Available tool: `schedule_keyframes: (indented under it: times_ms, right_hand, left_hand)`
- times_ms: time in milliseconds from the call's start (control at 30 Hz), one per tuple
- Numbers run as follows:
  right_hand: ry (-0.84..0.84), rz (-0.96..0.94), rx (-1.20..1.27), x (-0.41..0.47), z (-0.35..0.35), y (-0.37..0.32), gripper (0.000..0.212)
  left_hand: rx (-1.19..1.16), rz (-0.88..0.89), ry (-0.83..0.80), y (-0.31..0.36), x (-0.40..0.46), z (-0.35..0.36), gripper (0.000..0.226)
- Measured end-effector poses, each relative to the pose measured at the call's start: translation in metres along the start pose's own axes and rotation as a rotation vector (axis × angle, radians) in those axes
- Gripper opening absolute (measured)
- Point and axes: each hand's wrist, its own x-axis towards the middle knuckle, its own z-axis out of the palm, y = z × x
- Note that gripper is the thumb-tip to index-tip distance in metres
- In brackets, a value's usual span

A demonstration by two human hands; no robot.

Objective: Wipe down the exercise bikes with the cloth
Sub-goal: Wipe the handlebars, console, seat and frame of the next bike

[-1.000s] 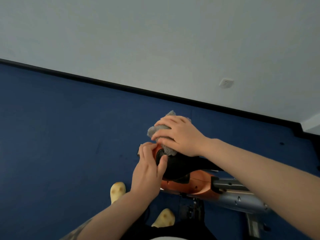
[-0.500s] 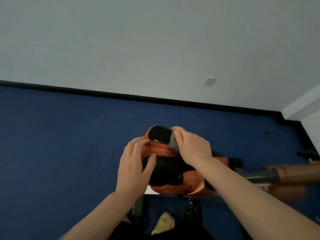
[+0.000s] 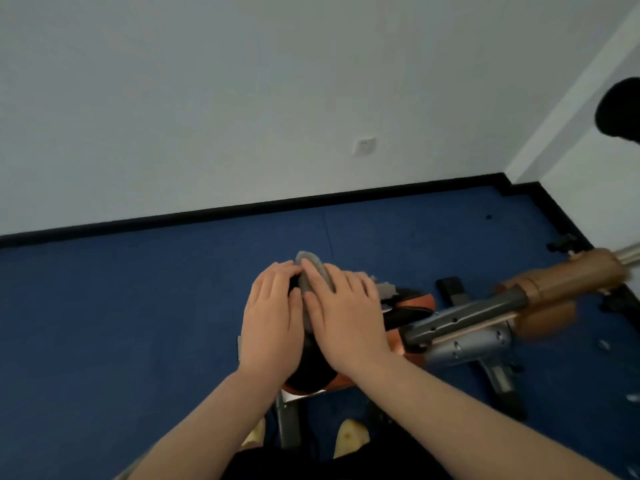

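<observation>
My left hand [image 3: 272, 320] lies flat, fingers together, on the black-and-orange bike seat [image 3: 412, 306]. My right hand [image 3: 341, 315] presses the grey cloth [image 3: 304, 282] onto it. The bike's grey frame [image 3: 464, 322] runs lengthwise off to the right over blue carpet [image 3: 121, 323].

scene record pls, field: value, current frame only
left hand: flat on the bike seat, no cloth in it
right hand: pressing the grey cloth onto the seat
cloth: bunched between both hands, edge showing past right fingers
bike frame: orange and grey, extends right
floor: blue
wall socket: on white wall
</observation>
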Motion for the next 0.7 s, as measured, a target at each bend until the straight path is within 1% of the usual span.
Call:
schedule_keyframes:
  times_ms: [67, 100, 133, 200, 267, 333, 367, 400, 433, 467, 533, 600, 633, 700]
  right_hand:
    - [-0.034, -0.072, 0.024, -0.015, -0.009, 0.016, 0.049]
    - [-0.059, -0.075, -0.002, -0.018, -0.015, 0.032, 0.049]
    - [-0.070, -0.060, -0.037, -0.020, -0.019, 0.048, 0.047]
    - [-0.028, 0.012, -0.068, -0.019, -0.026, 0.070, 0.044]
    - [0.038, 0.158, -0.061, -0.017, -0.022, 0.060, 0.042]
    - [0.098, 0.307, -0.035, -0.023, -0.006, 0.030, 0.042]
    - [0.119, 0.304, -0.034, -0.029, 0.000, 0.018, 0.042]
    - [0.113, 0.260, -0.048, -0.036, 0.001, 0.015, 0.043]
    - [0.079, 0.217, -0.078, -0.040, -0.004, 0.022, 0.045]
    - [0.062, 0.223, -0.113, -0.041, -0.010, 0.035, 0.046]
    - [0.058, 0.401, -0.086, -0.036, -0.023, 0.057, 0.043]
    - [0.138, 0.578, 0.030, -0.032, -0.023, 0.047, 0.044]
    - [0.154, 0.602, 0.025, -0.032, -0.016, 0.031, 0.048]
    - [0.123, 0.587, -0.038, -0.041, -0.001, -0.001, 0.056]
  left_hand:
    - [0.025, 0.013, -0.058, 0.000, 0.000, -0.002, 0.029]
    - [0.077, 0.036, -0.097, 0.001, 0.000, -0.003, 0.031]
    - [0.141, 0.072, -0.135, 0.002, 0.002, -0.004, 0.036]
    - [0.230, 0.139, -0.195, 0.004, 0.004, -0.006, 0.040]
    - [0.234, 0.157, -0.213, 0.005, 0.006, -0.008, 0.039]
    - [0.213, 0.150, -0.224, 0.005, 0.006, -0.009, 0.039]
    - [0.205, 0.146, -0.226, 0.005, 0.006, -0.010, 0.039]
    - [0.201, 0.146, -0.233, 0.005, 0.007, -0.011, 0.039]
    - [0.199, 0.147, -0.244, 0.005, 0.008, -0.011, 0.039]
    - [0.202, 0.151, -0.255, 0.004, 0.008, -0.011, 0.039]
    - [0.220, 0.166, -0.267, 0.004, 0.009, -0.011, 0.040]
    - [0.219, 0.176, -0.274, 0.004, 0.009, -0.010, 0.040]
    - [0.211, 0.185, -0.274, 0.003, 0.009, -0.010, 0.040]
    - [0.204, 0.210, -0.269, 0.001, 0.009, -0.011, 0.040]
